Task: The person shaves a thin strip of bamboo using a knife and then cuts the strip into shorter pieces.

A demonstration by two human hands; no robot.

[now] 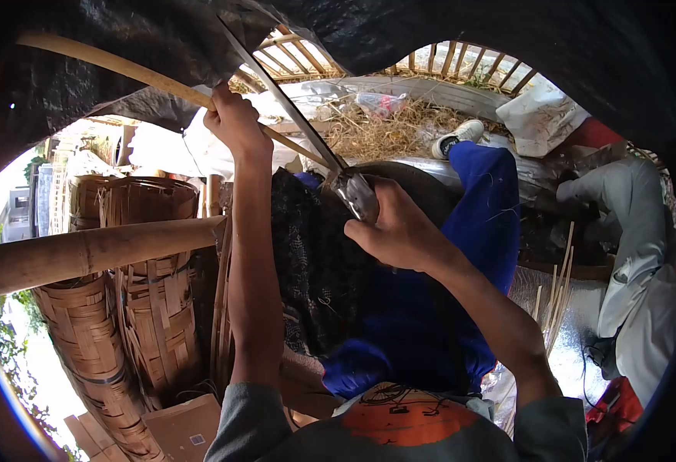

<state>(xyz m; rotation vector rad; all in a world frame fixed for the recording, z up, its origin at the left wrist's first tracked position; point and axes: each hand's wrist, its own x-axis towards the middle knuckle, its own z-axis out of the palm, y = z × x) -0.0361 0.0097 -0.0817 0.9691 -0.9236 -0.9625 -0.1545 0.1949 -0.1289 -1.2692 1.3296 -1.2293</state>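
Note:
My left hand (236, 127) is wrapped round a long split bamboo strip (122, 66) that slants from the upper left down toward my right hand. In my right hand (395, 231) is the grip of a long machete (290, 108), its narrow blade pointing up and to the left. The strip's lower end meets the blade close to the handle, just above my right fingers. Beneath both hands lies a dark patterned cloth (299, 254) over my lap, beside my blue trouser leg (480, 208).
Tall woven bamboo baskets (83, 331) stand at left, crossed by a thick bamboo pole (107, 250). Dark sheeting (446, 19) hangs overhead. Straw (384, 131) lies ahead, near a bamboo fence (461, 60). Thin strips (557, 296) stand at right, near another person's grey trousers (630, 208).

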